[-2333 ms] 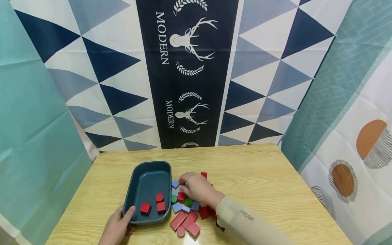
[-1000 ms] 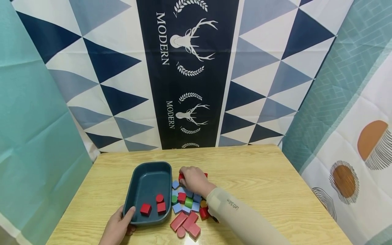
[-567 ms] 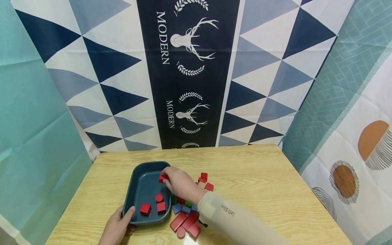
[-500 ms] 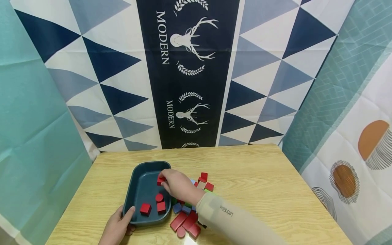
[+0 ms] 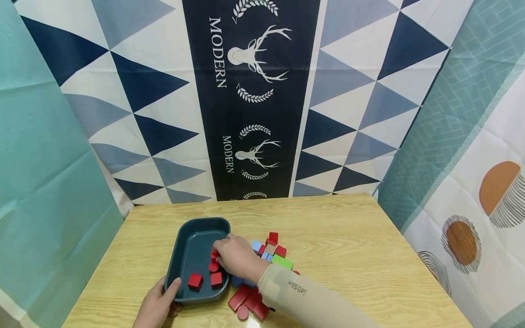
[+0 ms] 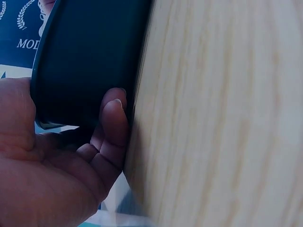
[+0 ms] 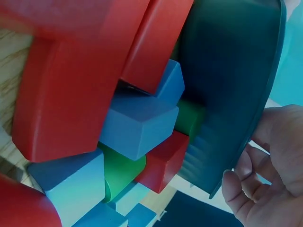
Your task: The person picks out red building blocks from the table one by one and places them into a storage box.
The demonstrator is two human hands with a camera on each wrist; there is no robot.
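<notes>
My left hand [image 5: 157, 298] grips the near left corner of a dark teal tray [image 5: 181, 246], thumb over the rim. In the left wrist view the left hand's [image 6: 61, 161] fingers curl under the tray [image 6: 85, 56]. My right hand [image 5: 238, 257] reaches over the tray's right rim and pinches a small red block [image 5: 214, 255] low inside. Just nearer lie a red round block [image 5: 213, 267], a red cube [image 5: 216, 279] and another red cube [image 5: 195, 281]. In the right wrist view the tray wall hides the right hand's [image 7: 277, 165] fingertips and the block.
Right of the tray lies a pile of loose blocks, partly under my right arm: red oblong blocks [image 5: 239, 297], a light green block [image 5: 283, 261], a tan block [image 5: 270, 249]. Blue blocks [image 7: 139, 120] and a green cylinder [image 7: 189, 117] sit close against the tray.
My right hand has carried a red block from the far side of the pile leftward over the tray, then down and nearer, beside the red round block. The left hand stays put.
</notes>
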